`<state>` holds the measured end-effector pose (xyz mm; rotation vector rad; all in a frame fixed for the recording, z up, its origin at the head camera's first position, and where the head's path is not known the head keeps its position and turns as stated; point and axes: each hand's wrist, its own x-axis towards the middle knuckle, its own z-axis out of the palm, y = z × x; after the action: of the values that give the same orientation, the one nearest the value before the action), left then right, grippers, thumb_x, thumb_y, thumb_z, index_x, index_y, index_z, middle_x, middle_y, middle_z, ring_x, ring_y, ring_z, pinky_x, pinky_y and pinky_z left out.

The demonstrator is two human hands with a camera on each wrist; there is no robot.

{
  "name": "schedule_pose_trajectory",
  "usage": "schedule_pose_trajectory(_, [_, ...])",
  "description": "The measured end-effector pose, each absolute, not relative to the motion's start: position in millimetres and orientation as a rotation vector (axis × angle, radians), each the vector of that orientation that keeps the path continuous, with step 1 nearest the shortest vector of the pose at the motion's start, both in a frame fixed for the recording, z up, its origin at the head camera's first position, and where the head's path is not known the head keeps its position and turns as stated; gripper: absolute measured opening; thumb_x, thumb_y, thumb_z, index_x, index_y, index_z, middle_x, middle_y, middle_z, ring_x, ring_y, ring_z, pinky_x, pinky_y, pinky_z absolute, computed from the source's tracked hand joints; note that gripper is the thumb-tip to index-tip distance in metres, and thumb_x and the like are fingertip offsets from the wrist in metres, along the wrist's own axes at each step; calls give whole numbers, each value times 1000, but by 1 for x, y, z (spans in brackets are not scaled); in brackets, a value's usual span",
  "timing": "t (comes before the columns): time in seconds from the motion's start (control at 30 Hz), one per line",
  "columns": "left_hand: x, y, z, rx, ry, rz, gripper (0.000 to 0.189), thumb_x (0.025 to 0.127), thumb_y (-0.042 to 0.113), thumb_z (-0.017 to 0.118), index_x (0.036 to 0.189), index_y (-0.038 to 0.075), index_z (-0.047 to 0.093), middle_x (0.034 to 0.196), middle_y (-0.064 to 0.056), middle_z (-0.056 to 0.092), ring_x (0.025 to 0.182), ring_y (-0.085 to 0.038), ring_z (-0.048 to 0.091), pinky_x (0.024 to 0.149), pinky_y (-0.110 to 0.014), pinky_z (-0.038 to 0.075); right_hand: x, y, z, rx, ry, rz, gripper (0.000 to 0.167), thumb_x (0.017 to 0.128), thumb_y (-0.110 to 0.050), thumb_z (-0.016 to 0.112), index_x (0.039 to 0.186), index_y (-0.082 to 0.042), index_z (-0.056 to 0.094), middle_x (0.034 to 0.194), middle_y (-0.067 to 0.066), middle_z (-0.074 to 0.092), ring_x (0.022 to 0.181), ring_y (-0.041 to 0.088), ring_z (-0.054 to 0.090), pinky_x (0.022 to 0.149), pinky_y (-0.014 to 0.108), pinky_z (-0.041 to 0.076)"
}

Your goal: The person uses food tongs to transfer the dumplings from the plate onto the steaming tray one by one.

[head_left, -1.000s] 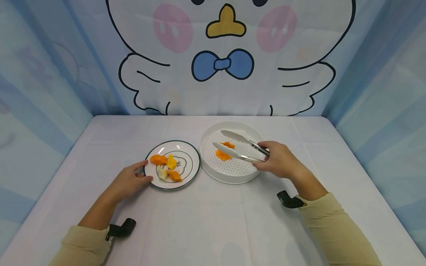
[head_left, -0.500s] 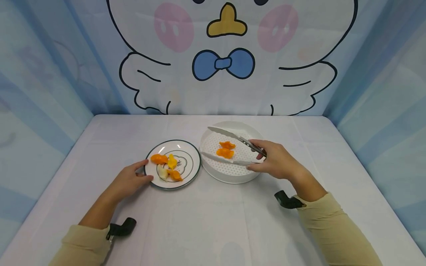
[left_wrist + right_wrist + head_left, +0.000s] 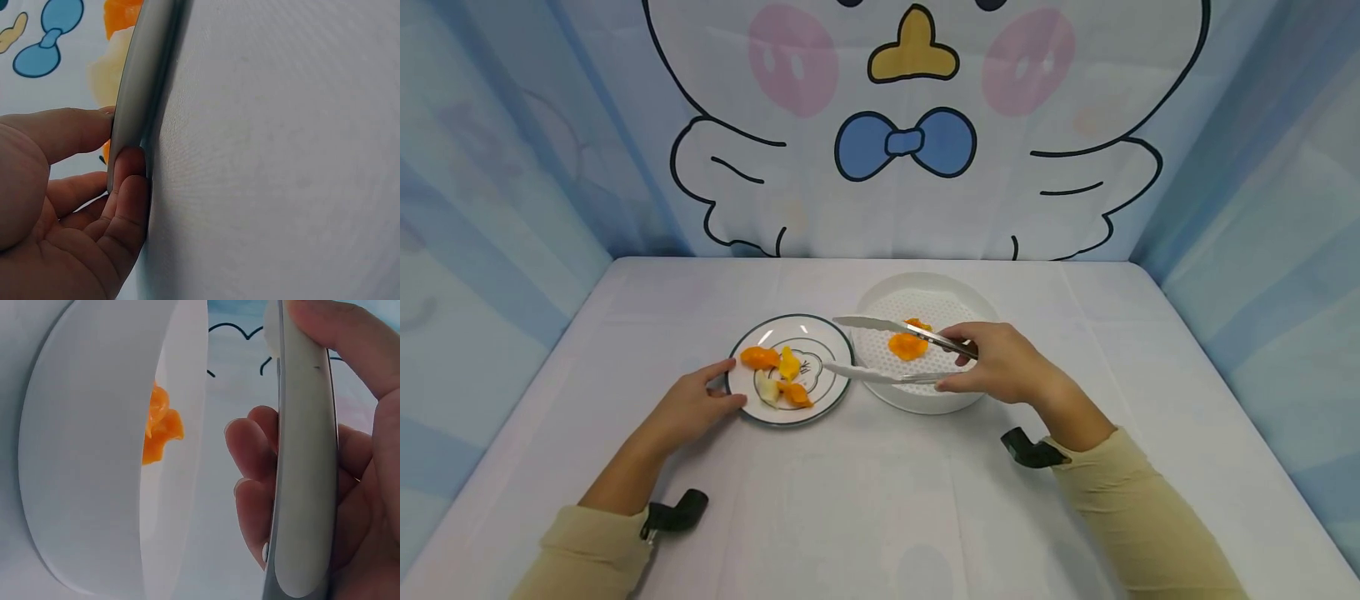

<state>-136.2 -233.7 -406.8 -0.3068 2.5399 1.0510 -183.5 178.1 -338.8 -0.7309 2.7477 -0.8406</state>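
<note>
We are seeing the left hand gripping the left edge of the plate; in the left wrist view, the thumb is pressing on its upper side while fingers are curling against its underside. On the plate, four pieces are lying close together: a first orange piece toward its far left, a yellow piece near its middle, and, toward its near side, a pale piece resting beside a second orange piece.

Just to the right of the plate, we are finding a round white tray with a dotted floor. Inside it, a third orange piece and a fourth orange piece are lying together, and one arm of the tongs is crossing our view of them.

Farther right of the plate, the right hand is gripping the tongs between thumb and curled fingers. The tongs' arms are standing apart and pointing toward the plate, their pale tips hanging at its right side; we are not managing to tell how high. Well beyond the plate, we are looking at a printed cloth showing a blue bow tie.
</note>
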Motion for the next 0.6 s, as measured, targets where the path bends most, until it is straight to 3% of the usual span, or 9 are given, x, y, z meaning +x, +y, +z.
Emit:
schedule_pose_trajectory(0.17, [-137,-233,-407,-311,2537,1050,79,95,32,68,158,7,28,93,-13,54,83,-25,48,68,-35,40,-185,168,-338,-795,2764,-716,64,77,-37,84,130,-6,66,107,7,70,93,23,61,80,40,48])
schedule_pose_trajectory(0.33, [-136,-233,-406,-308,2533,1054,79,95,34,68,158,8,27,96,-14,54,86,-26,48,69,-35,40,-184,156,-337,-834,2775,-609,65,76,-39,84,131,-8,67,120,6,69,108,26,61,92,46,47])
schedule_pose_trajectory(0.6, [-136,-233,-408,-313,2540,1044,78,95,33,67,158,8,28,99,-14,56,87,-26,49,70,-35,41,-182,143,-340,-885,2733,-551,58,78,-37,82,126,-8,69,121,3,69,108,24,61,90,44,47])
